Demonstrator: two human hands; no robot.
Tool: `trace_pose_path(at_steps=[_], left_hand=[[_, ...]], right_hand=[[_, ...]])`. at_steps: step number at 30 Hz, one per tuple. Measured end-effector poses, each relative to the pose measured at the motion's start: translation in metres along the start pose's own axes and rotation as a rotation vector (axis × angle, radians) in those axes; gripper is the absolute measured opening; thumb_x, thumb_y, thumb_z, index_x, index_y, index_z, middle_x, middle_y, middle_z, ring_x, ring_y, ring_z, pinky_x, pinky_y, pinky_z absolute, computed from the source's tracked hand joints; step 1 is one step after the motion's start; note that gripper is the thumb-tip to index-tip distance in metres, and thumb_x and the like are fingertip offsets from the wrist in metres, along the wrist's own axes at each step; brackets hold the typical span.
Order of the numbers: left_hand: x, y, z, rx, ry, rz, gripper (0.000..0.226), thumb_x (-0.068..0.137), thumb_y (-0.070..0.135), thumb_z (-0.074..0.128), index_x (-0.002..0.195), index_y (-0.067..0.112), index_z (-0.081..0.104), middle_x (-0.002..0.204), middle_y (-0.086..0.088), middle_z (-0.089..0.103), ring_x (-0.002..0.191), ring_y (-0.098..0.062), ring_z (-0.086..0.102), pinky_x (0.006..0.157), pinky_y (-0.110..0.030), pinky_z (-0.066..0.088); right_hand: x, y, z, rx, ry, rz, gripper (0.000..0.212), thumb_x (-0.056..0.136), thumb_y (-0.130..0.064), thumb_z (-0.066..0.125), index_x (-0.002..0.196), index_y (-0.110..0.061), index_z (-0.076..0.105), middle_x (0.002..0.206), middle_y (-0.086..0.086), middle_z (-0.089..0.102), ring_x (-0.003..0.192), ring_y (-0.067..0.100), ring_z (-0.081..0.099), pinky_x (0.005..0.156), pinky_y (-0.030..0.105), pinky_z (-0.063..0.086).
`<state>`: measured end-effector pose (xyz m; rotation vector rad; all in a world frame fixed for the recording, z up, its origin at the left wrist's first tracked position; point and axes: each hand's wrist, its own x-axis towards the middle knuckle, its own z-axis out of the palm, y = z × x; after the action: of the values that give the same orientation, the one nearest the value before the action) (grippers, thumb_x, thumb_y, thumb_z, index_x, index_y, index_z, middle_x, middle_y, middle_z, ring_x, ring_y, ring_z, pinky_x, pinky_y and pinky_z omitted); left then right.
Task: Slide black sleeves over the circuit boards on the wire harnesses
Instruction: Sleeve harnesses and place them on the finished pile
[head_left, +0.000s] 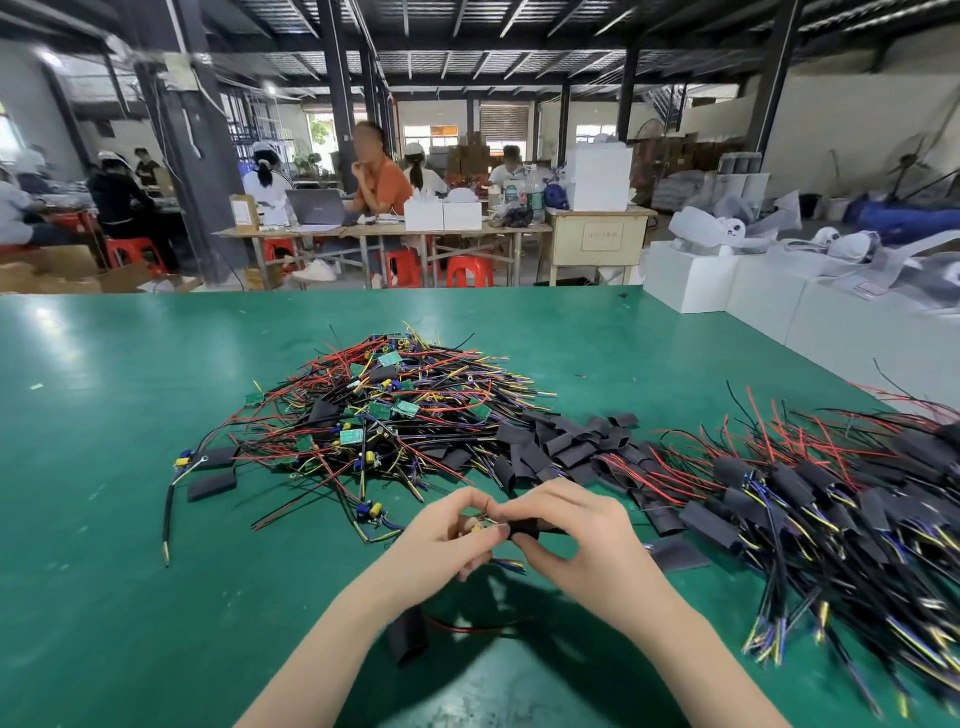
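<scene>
Head view shows the left hand (451, 530) pinching a harness end with its board mostly hidden, while the right hand (566, 535) pinches a black sleeve (530, 529) just above the green table (104, 467). Trailing wires (506, 565) could snag the sleeve mouth, or the board corners catch and buckle it

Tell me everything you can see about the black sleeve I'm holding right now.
The black sleeve is a short, flattened tube of matte, flexible-looking material, lying roughly level above the green table. The right hand pinches it between thumb and fingers, covering much of it. Its left end faces the left hand, which holds a harness end with a small yellow part. Thin coloured wires trail out just below. Whether a board is already inside cannot be told.
</scene>
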<state>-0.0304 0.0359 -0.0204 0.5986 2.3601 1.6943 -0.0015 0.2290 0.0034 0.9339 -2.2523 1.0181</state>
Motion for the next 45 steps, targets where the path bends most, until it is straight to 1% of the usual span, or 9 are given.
trace_pose_path(at_steps=[6,11,13,17,20,23,31,38,45], left_hand=[[0.0,0.001,0.004,0.046,0.112,0.058,0.003,0.093,0.018,0.062,0.091,0.016,0.061,0.054,0.007,0.05,0.052,-0.013,0.041,0.056,-0.028,0.038],[0.0,0.002,0.005,0.126,0.115,0.103,0.003,0.093,0.018,0.062,0.09,0.015,0.062,0.059,0.01,0.054,0.055,-0.01,0.04,0.058,-0.028,0.038],[-0.002,0.003,0.004,0.113,0.083,0.08,0.002,0.093,0.02,0.061,0.094,0.019,0.059,0.064,0.008,0.054,0.056,-0.01,0.043,0.059,-0.025,0.039],[-0.003,0.008,-0.003,-0.094,-0.052,-0.063,0.031,0.082,0.015,0.059,0.11,0.016,0.047,0.076,-0.004,0.059,0.061,-0.013,0.052,0.06,-0.024,0.044],[-0.003,0.006,-0.01,-0.068,0.007,-0.073,0.031,0.084,-0.004,0.062,0.109,0.009,0.048,0.088,-0.009,0.063,0.064,-0.016,0.062,0.064,-0.027,0.05],[-0.004,0.003,-0.015,-0.089,0.073,-0.062,0.021,0.083,-0.004,0.068,0.099,0.005,0.058,0.098,-0.008,0.066,0.07,-0.023,0.07,0.066,-0.028,0.054],[-0.003,0.007,-0.013,0.1,0.064,0.107,0.008,0.082,0.015,0.071,0.083,0.023,0.07,0.076,-0.008,0.068,0.065,-0.016,0.062,0.068,-0.033,0.051],[-0.004,0.012,-0.011,-0.007,0.077,0.089,0.01,0.087,0.003,0.068,0.083,0.012,0.068,0.074,-0.002,0.069,0.067,-0.017,0.069,0.063,-0.023,0.052],[-0.008,0.015,-0.015,-0.016,0.007,0.084,0.021,0.08,0.001,0.075,0.092,0.015,0.067,0.089,0.002,0.07,0.08,-0.011,0.067,0.076,-0.02,0.05]], right_hand=[[-0.001,0.003,0.003,-0.131,-0.035,0.06,0.036,0.074,-0.011,0.076,0.109,-0.02,0.07,0.104,-0.008,0.064,0.101,0.01,0.056,0.087,0.023,0.047],[-0.004,0.007,0.002,-0.284,-0.095,0.153,0.034,0.077,-0.03,0.075,0.11,-0.023,0.071,0.099,-0.011,0.067,0.09,0.01,0.056,0.08,0.028,0.049],[-0.004,0.007,0.001,-0.252,-0.112,0.173,0.034,0.077,-0.027,0.074,0.11,-0.021,0.071,0.095,-0.008,0.066,0.079,0.007,0.053,0.074,0.026,0.048],[-0.002,0.006,-0.002,-0.178,-0.13,0.227,0.032,0.074,-0.017,0.07,0.106,-0.02,0.072,0.09,-0.008,0.062,0.073,0.006,0.053,0.063,0.01,0.037],[-0.003,0.008,-0.005,-0.148,-0.156,0.235,0.031,0.072,-0.013,0.068,0.103,-0.02,0.071,0.091,-0.008,0.061,0.075,0.004,0.053,0.06,0.005,0.035],[-0.003,0.01,-0.004,-0.138,-0.161,0.238,0.032,0.072,-0.013,0.067,0.102,-0.02,0.071,0.092,-0.01,0.06,0.077,0.003,0.053,0.061,0.005,0.036],[-0.003,0.009,0.0,-0.093,-0.181,0.209,0.032,0.07,-0.011,0.068,0.1,-0.019,0.07,0.089,-0.01,0.057,0.077,-0.002,0.052,0.061,0.003,0.039],[-0.003,0.012,0.001,-0.043,-0.114,0.201,0.033,0.067,-0.006,0.066,0.096,-0.02,0.07,0.09,-0.007,0.06,0.077,0.011,0.057,0.056,0.026,0.052],[-0.002,0.011,-0.002,-0.012,-0.104,0.232,0.035,0.067,-0.003,0.068,0.097,-0.021,0.072,0.089,-0.005,0.063,0.077,0.009,0.057,0.053,0.024,0.051]])
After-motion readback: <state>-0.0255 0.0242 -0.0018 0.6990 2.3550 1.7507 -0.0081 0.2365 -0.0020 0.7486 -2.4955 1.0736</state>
